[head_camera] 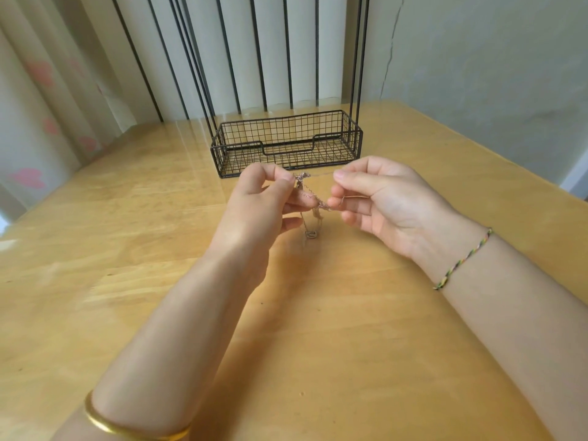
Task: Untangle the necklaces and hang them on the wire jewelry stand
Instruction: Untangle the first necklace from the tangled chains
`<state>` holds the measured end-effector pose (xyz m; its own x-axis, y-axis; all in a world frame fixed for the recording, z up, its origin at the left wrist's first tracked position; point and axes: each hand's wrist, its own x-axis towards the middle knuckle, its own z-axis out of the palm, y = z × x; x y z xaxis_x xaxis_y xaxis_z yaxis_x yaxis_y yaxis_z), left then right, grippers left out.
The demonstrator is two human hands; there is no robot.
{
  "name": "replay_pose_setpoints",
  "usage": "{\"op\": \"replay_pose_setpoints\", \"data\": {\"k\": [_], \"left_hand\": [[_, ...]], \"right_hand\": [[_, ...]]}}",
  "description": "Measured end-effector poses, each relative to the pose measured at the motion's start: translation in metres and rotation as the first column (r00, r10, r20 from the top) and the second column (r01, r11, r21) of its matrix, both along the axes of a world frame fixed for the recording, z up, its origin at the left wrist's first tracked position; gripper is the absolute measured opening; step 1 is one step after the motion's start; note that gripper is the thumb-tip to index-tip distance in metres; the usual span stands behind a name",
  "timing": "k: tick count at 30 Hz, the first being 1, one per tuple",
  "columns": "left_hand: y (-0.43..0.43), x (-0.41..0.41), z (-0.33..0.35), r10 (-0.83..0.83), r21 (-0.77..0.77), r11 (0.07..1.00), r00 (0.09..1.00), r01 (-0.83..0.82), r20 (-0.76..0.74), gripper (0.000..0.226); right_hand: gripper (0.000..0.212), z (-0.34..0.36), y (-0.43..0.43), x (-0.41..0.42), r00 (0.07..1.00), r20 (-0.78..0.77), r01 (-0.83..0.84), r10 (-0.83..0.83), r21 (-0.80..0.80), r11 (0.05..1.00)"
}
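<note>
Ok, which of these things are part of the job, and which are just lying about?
Part of the job: tangled necklaces, pinched between the left hand and right hand above the table; wire jewelry stand, behind them.
Just there: gold bangle on the left wrist; braided bracelet on the right wrist; curtain.

Two hands raised over a wooden table (127, 237), left hand (264, 198) and right hand (378, 202) each pinching tangled necklaces (310, 195), small pendant (311, 234) dangling below, black wire jewelry stand (286, 143) just beyond, gold bangle (127, 424) near left, braided bracelet (461, 259) on right wrist
</note>
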<state>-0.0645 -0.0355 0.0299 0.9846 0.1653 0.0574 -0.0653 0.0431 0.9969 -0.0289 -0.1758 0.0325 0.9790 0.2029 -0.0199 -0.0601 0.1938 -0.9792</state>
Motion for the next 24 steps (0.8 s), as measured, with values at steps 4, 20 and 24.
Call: {"op": "replay_pose_setpoints", "data": {"k": [4, 20, 24], "left_hand": [[-0.0002, 0.0019, 0.0014, -0.012, -0.177, 0.984, 1.0, 0.013, 0.011, 0.017], [-0.0047, -0.0012, 0.0077, -0.084, -0.48, 0.877, 0.992, 0.03, -0.092, 0.032], [-0.0027, -0.0006, 0.0089, -0.084, -0.494, 0.869, 0.991, 0.024, -0.101, 0.03]], "right_hand": [[0.017, -0.0014, 0.0038, -0.0004, 0.997, -0.058, -0.045, 0.047, 0.028, 0.999], [0.015, -0.0027, 0.0062, 0.0006, 0.988, -0.134, -0.05, 0.077, 0.192, 0.98], [0.025, -0.0023, 0.0066, -0.0002, 0.991, 0.025, -0.133, 0.135, -0.063, 0.989]]}}
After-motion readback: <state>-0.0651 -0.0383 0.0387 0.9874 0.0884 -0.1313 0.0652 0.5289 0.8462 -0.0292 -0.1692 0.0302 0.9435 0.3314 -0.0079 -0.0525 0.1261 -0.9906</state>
